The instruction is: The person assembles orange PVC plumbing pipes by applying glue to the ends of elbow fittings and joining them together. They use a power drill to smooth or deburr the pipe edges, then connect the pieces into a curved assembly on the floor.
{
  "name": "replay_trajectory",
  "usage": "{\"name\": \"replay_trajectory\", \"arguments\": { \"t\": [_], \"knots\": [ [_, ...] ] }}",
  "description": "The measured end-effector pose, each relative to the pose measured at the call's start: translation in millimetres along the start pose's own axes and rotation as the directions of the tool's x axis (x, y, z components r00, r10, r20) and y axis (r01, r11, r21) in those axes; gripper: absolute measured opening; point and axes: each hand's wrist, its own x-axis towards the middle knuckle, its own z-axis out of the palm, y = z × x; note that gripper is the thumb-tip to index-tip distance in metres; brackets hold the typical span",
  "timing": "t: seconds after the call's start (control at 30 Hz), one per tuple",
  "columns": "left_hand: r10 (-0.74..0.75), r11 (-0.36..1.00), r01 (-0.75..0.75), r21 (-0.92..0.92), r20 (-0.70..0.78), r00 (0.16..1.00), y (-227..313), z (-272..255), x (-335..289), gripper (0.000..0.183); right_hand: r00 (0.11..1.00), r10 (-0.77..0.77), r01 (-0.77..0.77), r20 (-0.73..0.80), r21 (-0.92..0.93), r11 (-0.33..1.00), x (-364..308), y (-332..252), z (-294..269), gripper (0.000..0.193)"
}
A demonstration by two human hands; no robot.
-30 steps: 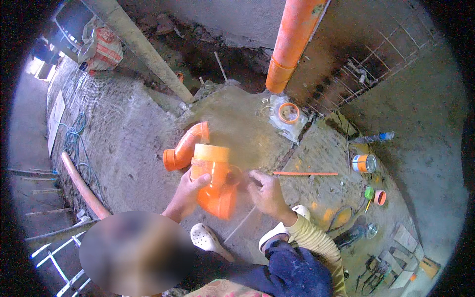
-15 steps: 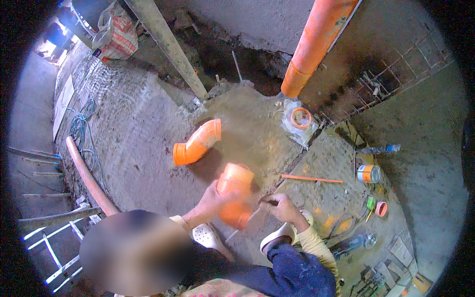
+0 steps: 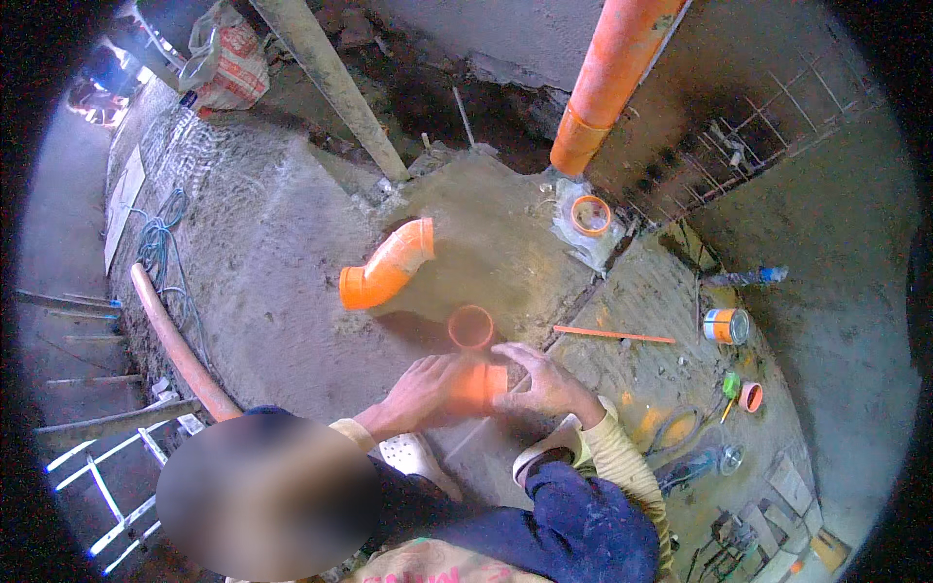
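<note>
Both of my hands hold an orange plastic pipe fitting (image 3: 473, 361) low in front of my knees. Its round open end faces up and away from me. My left hand (image 3: 425, 395) wraps its left side and my right hand (image 3: 547, 384) presses on its right side, fingers curled over it. Motion blur hides the fitting's exact shape. An orange elbow pipe (image 3: 389, 264) lies on the concrete floor just beyond my hands, apart from the fitting.
A thick orange pipe (image 3: 612, 78) stands upright at the wall, with an orange socket (image 3: 590, 214) in the floor beside it. A thin orange rod (image 3: 612, 335), a small can (image 3: 727, 325) and a bottle (image 3: 743, 277) lie right. A long pipe (image 3: 175, 340) and a metal frame (image 3: 107, 466) lie left.
The fitting has come down from beside the elbow pipe toward my knees and has been turned, so its open end now faces up. Both hands stayed on it.
</note>
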Motion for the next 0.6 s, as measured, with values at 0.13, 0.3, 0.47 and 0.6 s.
{"name": "replay_trajectory", "arguments": {
  "t": [0.13, 0.3, 0.47, 0.6],
  "knots": [
    [0.099, 0.992, -0.091, 0.083, -0.106, 0.989, 4.4, -2.1, 0.4, 0.070, 0.986, 0.135, -0.144, 0.093, 0.094, 0.985, -14.1, 7.9, 6.6, 0.082],
    [0.066, 0.982, -0.054, 0.179, -0.061, 0.996, 7.4, -13.3, 13.1, 0.080, 0.987, 0.157, -0.142, -0.020, 0.326, 0.935, -22.0, 26.5, 20.2, 0.071],
    [-0.194, 0.981, 0.192, -0.031, -0.096, 0.976, -9.8, -13.9, 56.8, 0.088, 0.907, 0.242, -0.061, -0.343, 0.462, 0.885, -13.3, 53.6, 20.8, 0.049],
    [-0.348, 0.877, 0.253, -0.409, -0.175, 0.921, -47.3, -2.4, 127.1, 0.068, 0.760, 0.383, -0.058, -0.526, 0.532, 0.845, -27.5, 74.5, 15.2, 0.049]
  ]
}}
